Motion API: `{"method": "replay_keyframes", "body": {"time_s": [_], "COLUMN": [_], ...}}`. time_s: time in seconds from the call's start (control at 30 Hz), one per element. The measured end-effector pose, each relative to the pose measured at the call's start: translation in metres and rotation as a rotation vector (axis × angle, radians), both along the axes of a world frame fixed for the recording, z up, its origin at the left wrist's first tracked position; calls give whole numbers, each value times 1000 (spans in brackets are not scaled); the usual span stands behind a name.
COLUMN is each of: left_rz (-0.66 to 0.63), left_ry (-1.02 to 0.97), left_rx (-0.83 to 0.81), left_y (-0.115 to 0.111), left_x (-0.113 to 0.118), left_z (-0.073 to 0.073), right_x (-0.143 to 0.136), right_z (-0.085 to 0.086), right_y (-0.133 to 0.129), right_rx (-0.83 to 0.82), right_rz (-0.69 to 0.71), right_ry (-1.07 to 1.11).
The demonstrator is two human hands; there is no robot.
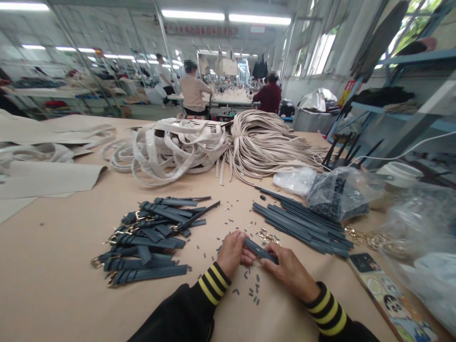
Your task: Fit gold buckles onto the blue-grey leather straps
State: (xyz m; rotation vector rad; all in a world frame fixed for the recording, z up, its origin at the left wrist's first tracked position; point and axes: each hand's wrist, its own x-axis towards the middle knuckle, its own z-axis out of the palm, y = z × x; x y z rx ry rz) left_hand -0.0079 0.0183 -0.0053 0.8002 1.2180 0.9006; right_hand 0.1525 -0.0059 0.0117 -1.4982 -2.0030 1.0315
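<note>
Between both hands, fingers hide the dark strap's [261, 251] ends.

This is a bag or leather-goods factory floor. Beyond the hands, heaps of cream webbing straps [185, 147] and cord bundles [263, 142] cover the long worktable [53, 266]; farther back, seated workers [194, 92] sit under rows of fluorescent tubes [228, 16].

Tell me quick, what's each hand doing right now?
Left hand: closed on one end of the dark strap.
Right hand: closed on its other end.
</note>
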Motion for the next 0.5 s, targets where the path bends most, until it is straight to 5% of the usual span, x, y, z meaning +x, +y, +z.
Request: {"method": "replay_keyframes", "body": {"time_s": [0.2, 0.37, 0.5], "left_rz": [-54, -237, -350], "left_ry": [73, 165, 477], "left_rx": [19, 183, 480], "left_y": [1, -6, 14], "left_x": [0, 0, -1], "left_z": [-1, -2, 13], "right_x": [-2, -2, 2], "right_z": [2, 2, -5], "right_y": [-1, 2, 6], "right_rx": [4, -253, -353], "right_rz": [-20, 64, 40], "right_ry": [9, 219, 356]}}
